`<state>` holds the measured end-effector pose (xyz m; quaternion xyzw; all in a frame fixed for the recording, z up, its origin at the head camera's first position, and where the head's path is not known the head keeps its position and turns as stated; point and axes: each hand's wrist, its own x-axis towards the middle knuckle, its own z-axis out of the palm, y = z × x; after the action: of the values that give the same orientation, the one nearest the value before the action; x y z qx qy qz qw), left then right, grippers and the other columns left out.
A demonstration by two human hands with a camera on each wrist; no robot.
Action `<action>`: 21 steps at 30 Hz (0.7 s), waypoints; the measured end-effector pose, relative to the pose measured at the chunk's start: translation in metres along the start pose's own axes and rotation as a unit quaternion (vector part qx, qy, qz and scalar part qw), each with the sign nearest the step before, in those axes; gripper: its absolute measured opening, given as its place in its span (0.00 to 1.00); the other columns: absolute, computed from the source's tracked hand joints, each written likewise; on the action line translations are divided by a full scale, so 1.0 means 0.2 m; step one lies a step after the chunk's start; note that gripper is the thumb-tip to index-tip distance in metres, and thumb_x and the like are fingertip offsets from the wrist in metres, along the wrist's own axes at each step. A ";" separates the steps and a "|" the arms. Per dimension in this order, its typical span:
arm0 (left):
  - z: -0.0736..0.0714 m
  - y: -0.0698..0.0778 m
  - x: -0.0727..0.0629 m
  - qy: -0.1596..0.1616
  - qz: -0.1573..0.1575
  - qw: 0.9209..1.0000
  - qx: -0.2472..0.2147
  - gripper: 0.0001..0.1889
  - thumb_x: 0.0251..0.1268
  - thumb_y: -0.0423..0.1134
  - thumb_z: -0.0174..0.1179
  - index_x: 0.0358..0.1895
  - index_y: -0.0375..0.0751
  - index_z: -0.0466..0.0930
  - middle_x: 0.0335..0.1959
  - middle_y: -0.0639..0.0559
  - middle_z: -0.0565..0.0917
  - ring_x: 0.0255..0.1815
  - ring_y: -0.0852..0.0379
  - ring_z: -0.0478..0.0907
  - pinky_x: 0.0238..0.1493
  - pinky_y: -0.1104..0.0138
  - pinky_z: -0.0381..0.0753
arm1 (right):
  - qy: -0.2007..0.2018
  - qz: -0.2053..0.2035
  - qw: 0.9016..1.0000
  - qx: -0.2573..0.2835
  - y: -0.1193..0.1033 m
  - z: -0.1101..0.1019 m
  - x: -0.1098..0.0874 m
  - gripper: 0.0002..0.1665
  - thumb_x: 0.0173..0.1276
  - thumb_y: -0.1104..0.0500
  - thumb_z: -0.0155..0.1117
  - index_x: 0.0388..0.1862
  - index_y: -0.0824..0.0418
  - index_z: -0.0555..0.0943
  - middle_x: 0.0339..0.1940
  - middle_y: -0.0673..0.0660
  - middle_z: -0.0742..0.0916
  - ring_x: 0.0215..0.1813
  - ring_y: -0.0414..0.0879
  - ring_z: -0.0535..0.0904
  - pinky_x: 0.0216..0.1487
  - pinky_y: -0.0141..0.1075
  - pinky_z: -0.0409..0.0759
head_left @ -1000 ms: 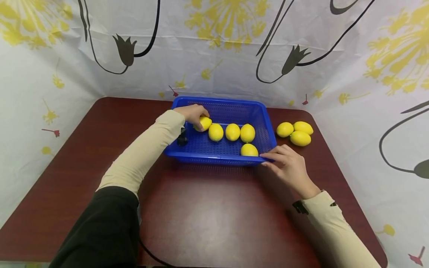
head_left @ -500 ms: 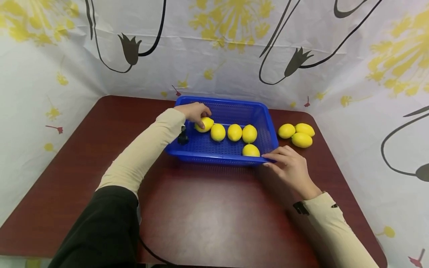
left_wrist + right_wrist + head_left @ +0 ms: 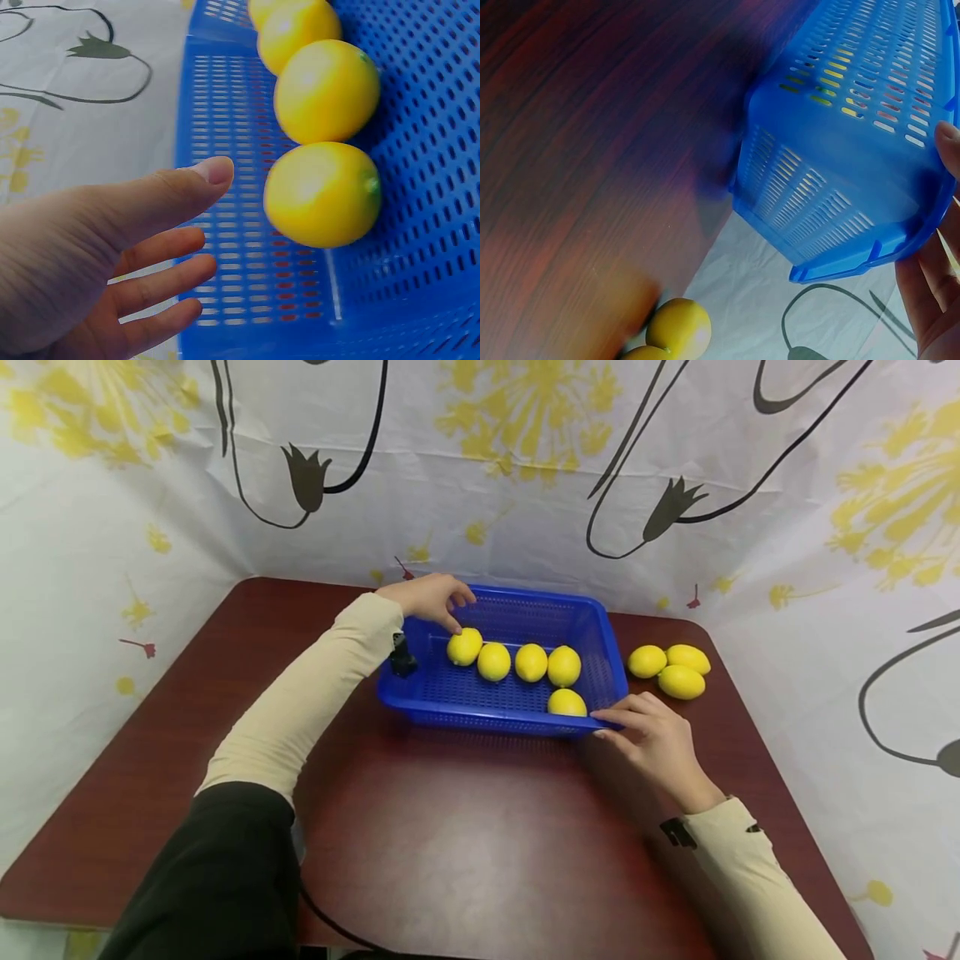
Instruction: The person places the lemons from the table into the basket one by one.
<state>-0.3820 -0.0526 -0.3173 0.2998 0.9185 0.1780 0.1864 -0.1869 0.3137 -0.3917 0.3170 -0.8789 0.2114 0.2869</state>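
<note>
A blue perforated plastic basket (image 3: 480, 720) stands on the table with several yellow lemons inside. Four-sided and shallow, it shows its outer corner in the right wrist view. At its left end is my left hand (image 3: 429, 597), thumb and fingers spread with nothing between them. The nearest lemon (image 3: 322, 195) lies just beyond the thumb tip in the left wrist view, a small gap between them. More lemons (image 3: 531, 662) continue in a row to the right, and one lemon (image 3: 567, 702) sits by the front wall. My right hand (image 3: 660, 739) pinches the basket's rim at the front right corner.
Three more lemons (image 3: 681, 682) lie together on the brown table (image 3: 465, 843), right of the basket. A patterned white cloth (image 3: 525, 527) hangs close behind the table and along both sides. A dark cable (image 3: 330, 918) runs near the front edge.
My left hand has let go of the leftmost lemon and drawn back slightly up and left, leaving it in the row. The right hand keeps its hold on the rim.
</note>
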 end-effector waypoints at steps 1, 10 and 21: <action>-0.01 0.01 -0.01 0.002 0.002 1.000 -0.004 0.35 0.63 0.40 0.68 0.73 0.41 0.65 0.70 0.39 0.72 0.69 0.42 0.71 0.68 0.53 0.73 | 0.000 0.000 1.000 0.000 0.00 0.00 0.00 0.21 0.44 0.65 0.82 0.40 0.53 0.91 0.32 0.50 0.87 0.35 0.39 0.73 0.32 0.25 0.69; -0.11 0.05 -0.12 0.032 0.017 0.999 -0.016 0.36 0.63 0.42 0.68 0.74 0.44 0.65 0.70 0.42 0.73 0.70 0.43 0.71 0.68 0.52 0.73 | 0.003 0.000 1.000 -0.004 0.02 0.01 -0.02 0.20 0.44 0.64 0.83 0.39 0.53 0.91 0.31 0.49 0.87 0.35 0.38 0.73 0.31 0.25 0.69; -0.14 0.07 -0.32 0.102 0.066 0.992 -0.026 0.36 0.61 0.43 0.70 0.73 0.48 0.67 0.69 0.46 0.75 0.70 0.47 0.72 0.72 0.51 0.69 | 0.008 -0.001 1.000 0.004 0.01 0.01 -0.02 0.20 0.44 0.64 0.83 0.39 0.53 0.91 0.31 0.49 0.87 0.35 0.38 0.73 0.31 0.25 0.68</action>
<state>-0.3398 -0.0878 -0.2710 0.3347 0.9060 0.2438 0.0875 -0.1876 0.3161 -0.3959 0.3175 -0.8752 0.2174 0.2932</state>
